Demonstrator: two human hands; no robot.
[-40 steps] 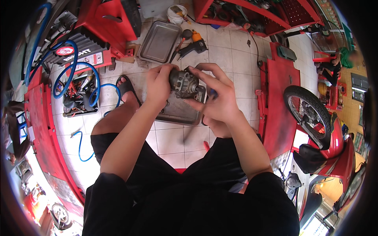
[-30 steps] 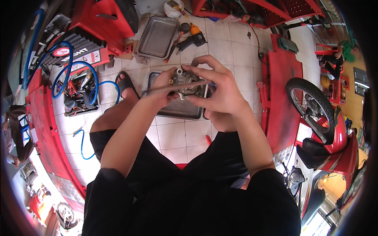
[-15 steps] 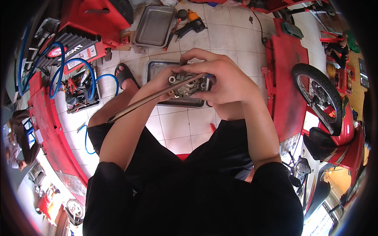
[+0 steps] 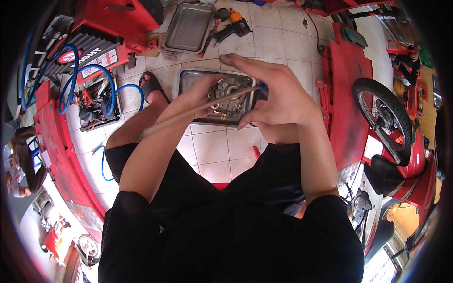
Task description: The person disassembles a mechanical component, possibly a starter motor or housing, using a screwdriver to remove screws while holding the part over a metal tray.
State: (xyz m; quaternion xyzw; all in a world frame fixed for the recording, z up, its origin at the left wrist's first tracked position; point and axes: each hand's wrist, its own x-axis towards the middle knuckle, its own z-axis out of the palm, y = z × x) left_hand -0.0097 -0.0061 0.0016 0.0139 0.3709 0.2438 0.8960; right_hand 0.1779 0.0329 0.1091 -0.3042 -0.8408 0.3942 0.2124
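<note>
Pale floor tiles are spreading around a shallow metal tray in the head view, with a second tray and an orange-and-black power tool lying beyond it, an open toolbox sitting to its left and a motorcycle wheel standing well to its right. Above the shallow tray, the left hand is gripping a grey metal part by its left side, the fingers closing around the casing. Over the tray's right end, the right hand is spreading its thumb and forefinger wide, apart from the part, while its palm is holding a long tool with a blue handle; how the other fingers are wrapping that handle, I cannot tell. The tool's blurred shaft is crossing in front of the part toward the tray's near left. Judging by its cast look, the part is probably heavy for its size, rigid and perhaps greasy, so the solid outer casing is offering a safer hold than the projecting lugs.
</note>
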